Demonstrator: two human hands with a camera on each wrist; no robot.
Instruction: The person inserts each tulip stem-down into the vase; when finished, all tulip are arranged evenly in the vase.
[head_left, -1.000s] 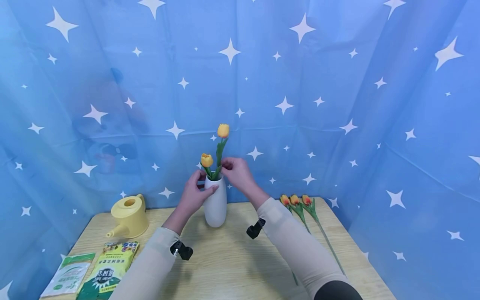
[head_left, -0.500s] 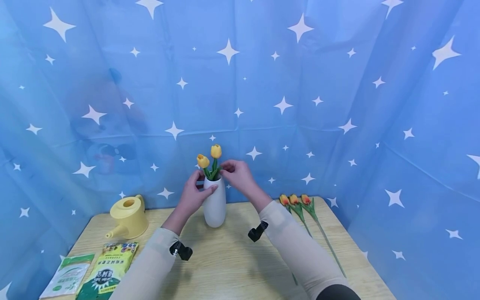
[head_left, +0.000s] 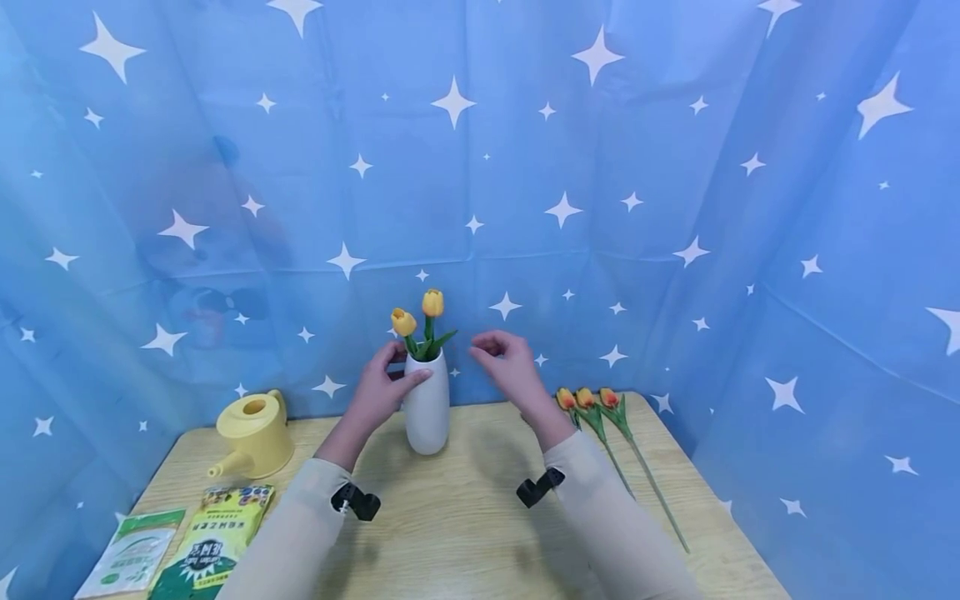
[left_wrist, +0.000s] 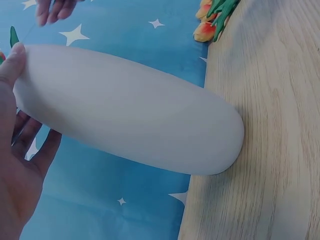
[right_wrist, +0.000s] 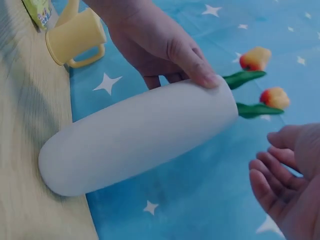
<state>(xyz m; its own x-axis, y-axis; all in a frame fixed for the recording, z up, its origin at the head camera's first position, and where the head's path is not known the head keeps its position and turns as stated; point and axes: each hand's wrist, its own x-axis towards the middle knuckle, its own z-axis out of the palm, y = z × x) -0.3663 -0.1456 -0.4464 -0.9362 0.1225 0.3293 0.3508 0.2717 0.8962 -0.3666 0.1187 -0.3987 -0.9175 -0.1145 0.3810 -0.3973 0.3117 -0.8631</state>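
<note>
- Vase [head_left: 427, 408]: white, upright, base on the table near its back edge, two tulips in its mouth.
- Left hand [head_left: 377, 390]: clamped on the vase just below the rim; thumb across the near side, fingers round the far side.
- Right hand [head_left: 512, 365]: beside the vase, apart from it and from the flowers; fingers loosely bent, thumb and fingertips apart, holding nothing.
- Taller tulip [head_left: 432, 302]: yellow, standing in the vase; red at the bloom's base in the right wrist view.
- Shorter tulip [head_left: 403, 322]: yellow, same vase, leaning left; green leaves at the rim, one pointing toward the right hand.
- Loose tulips [head_left: 585, 399]: three, orange-red, lying side by side at the table's right, blooms toward the back edge; one stem largely hidden by the right sleeve [head_left: 611, 525].
- Watering can [head_left: 255, 437]: yellow, back left of the table, spout toward the person.
- Bag [head_left: 213, 542]: green and yellow, printed, lying nearer than the can.
- Packet [head_left: 133, 554]: white and green, flat, left of the bag.
- Table [head_left: 450, 517]: pale wood grain.
- Curtain [head_left: 660, 125]: blue, white stars, behind the table.
</note>
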